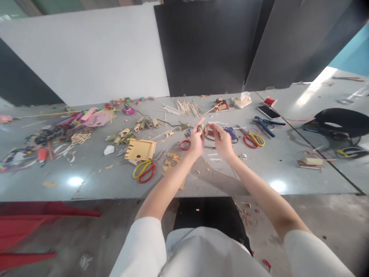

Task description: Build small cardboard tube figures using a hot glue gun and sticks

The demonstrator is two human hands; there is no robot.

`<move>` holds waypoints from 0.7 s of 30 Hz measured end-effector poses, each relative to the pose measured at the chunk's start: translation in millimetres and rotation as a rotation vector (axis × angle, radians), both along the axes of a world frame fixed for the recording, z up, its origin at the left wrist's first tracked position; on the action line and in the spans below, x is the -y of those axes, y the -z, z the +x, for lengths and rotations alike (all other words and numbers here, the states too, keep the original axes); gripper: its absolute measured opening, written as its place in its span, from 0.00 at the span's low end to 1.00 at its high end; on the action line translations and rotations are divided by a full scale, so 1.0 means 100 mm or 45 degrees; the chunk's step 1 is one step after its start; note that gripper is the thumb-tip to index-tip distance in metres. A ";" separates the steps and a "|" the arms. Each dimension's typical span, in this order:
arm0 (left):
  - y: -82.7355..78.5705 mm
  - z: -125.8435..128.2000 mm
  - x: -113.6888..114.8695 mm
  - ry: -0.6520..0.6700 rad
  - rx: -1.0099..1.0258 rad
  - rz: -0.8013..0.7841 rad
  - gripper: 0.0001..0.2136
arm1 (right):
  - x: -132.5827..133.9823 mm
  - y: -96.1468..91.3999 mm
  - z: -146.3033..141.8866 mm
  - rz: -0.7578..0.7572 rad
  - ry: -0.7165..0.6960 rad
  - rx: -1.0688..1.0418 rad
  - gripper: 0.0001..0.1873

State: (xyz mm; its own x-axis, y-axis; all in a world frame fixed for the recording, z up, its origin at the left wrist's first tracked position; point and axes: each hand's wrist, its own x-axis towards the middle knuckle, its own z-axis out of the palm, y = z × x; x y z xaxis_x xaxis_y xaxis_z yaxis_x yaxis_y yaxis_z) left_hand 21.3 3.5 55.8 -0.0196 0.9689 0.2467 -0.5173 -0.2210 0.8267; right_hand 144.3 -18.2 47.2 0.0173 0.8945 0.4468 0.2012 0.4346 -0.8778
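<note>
My left hand (196, 137) and my right hand (221, 139) meet above the grey table (259, 173), both pinched on a small greenish-tan rolled piece (202, 129) held between them. A red ring (185, 144) lies on the table just left of my left hand. A blue tool (231, 133) lies just beyond my right hand. Yellow-and-red scissors (144, 170) and a tan cardboard piece (140, 149) lie to the near left.
Thin wooden sticks (188, 107) lie at the back. Red-and-yellow scissors (253, 140), blue pliers (266, 124) and a phone (268, 112) are on the right. Coloured craft scraps (72, 123) crowd the left. A black chair (343, 123) stands far right. Dark panels rise behind.
</note>
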 end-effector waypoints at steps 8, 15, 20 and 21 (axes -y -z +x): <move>-0.03 0.29 -0.28 -0.551 -0.014 -0.046 0.24 | 0.45 0.08 -0.64 -0.199 0.059 -0.186 0.48; -0.39 0.37 -0.24 -0.792 -0.132 0.164 0.23 | 1.09 0.16 -0.92 -0.325 0.152 -0.240 0.45; -0.59 0.33 -0.34 -0.642 -0.125 0.153 0.22 | 1.45 0.18 -0.94 -0.307 -0.033 -0.139 0.37; -0.59 0.33 -0.36 -0.641 -0.133 0.146 0.22 | 1.42 0.17 -0.91 -0.275 -0.034 -0.134 0.37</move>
